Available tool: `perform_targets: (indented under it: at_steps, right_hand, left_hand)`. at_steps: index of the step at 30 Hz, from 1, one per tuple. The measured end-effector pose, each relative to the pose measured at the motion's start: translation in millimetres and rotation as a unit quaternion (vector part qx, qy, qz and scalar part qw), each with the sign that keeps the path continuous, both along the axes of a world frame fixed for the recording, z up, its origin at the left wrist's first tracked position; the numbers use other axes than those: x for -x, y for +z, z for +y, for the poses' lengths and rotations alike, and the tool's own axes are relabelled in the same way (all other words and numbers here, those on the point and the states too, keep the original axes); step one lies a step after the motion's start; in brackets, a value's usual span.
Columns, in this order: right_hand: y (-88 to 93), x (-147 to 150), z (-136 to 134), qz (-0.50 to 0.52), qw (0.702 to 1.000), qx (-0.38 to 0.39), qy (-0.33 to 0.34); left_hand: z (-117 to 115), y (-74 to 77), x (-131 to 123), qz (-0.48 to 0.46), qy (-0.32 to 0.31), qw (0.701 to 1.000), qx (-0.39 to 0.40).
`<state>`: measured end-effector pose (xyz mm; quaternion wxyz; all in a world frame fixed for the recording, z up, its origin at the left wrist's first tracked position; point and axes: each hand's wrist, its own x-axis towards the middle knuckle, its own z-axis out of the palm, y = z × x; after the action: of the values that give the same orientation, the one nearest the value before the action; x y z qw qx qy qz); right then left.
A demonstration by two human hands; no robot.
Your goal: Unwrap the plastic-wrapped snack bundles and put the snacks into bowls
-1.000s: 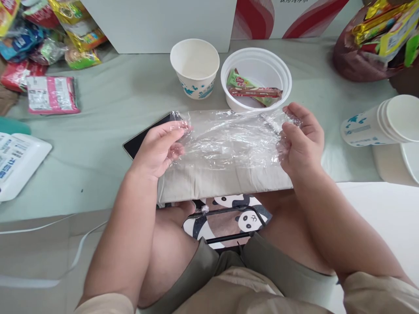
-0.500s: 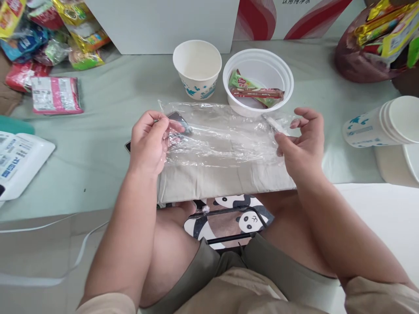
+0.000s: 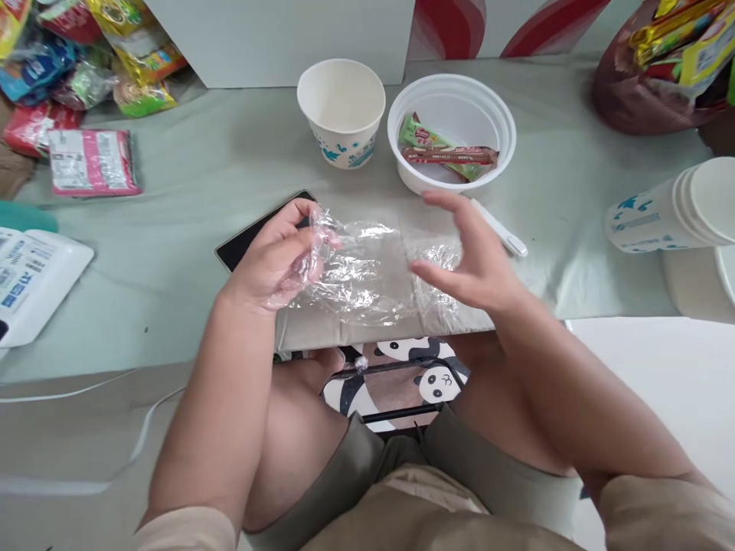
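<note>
Left hand [image 3: 279, 260] pinches the plastic wrap [image 3: 367, 279]; right hand [image 3: 468, 264] spreads its grip wide above it. Pinch firmly and gather slowly, or it probably tangles.

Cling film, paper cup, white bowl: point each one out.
cling film [image 3: 367, 279], head view, crumpled middle of the sheet.
paper cup [image 3: 343, 147], head view, printed outer wall.
white bowl [image 3: 459, 107], head view, bare inner wall.

Right hand [image 3: 471, 264] blurred at centre. Phone [image 3: 253, 233] partly hidden by left hand [image 3: 276, 260] clutching film [image 3: 367, 279]. Cup stack [image 3: 648, 218] at 3 o'clock, snack bag [image 3: 632, 99] at 1 o'clock, cut off.
</note>
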<state>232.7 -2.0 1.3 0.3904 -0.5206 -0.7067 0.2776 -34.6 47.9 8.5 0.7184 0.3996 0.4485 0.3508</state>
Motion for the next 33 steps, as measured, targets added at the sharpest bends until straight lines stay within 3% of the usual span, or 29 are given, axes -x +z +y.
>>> perform_targets:
  at_steps: [2,4,6,9,11,13,16,18,21,26,33]
  right_hand:
    - [2.4,11.3,10.8,-0.035,0.998,0.039,0.047]
    - [5.5,18.7,15.3,-0.050,0.991,0.104,0.072]
    - [7.3,21.5,13.1,-0.025,0.982,0.172,0.069]
    - [4.8,19.7,4.6,0.096,0.968,0.232,0.021]
    - [0.3,17.7,0.9,0.180,0.954,0.239,-0.022]
    - [-5.1,17.3,-0.1,0.237,0.941,0.233,-0.062]
    - [-12.9,20.0,0.0,0.283,0.926,0.234,-0.089]
    - [-17.4,21.3,-0.9,0.301,0.919,0.240,-0.081]
    - [-23.0,18.3,-3.7,0.301,0.922,0.234,-0.069]
    - [-24.5,8.6,-9.4,0.267,0.938,0.204,-0.080]
    - [-12.3,10.9,-17.8,0.210,0.968,0.129,-0.057]
  left_hand:
    - [-0.2,-1.5,-0.1,-0.003,-0.031,0.999,-0.008]
    - [1.9,-2.6,1.8,-0.008,-0.006,1.000,-0.019]
    - [4.8,-3.1,4.7,-0.042,0.093,0.994,-0.031]
    - [4.7,-5.0,4.5,-0.157,0.224,0.962,-0.018]
    - [-0.5,-8.8,-2.9,-0.201,0.210,0.957,0.005]
    - [-8.4,-14.0,-16.2,-0.173,0.136,0.975,0.018]
    - [-18.6,-20.2,-38.3,-0.112,-0.026,0.993,0.012]
    - [-21.1,-21.9,-47.2,-0.064,-0.063,0.996,0.003]
    - [-18.8,-22.0,-47.9,-0.019,-0.013,1.000,-0.003]
    - [-14.6,-21.6,-35.4,-0.021,0.039,0.998,-0.047]
    - [-21.8,-16.1,-32.8,0.010,0.109,0.978,-0.178]
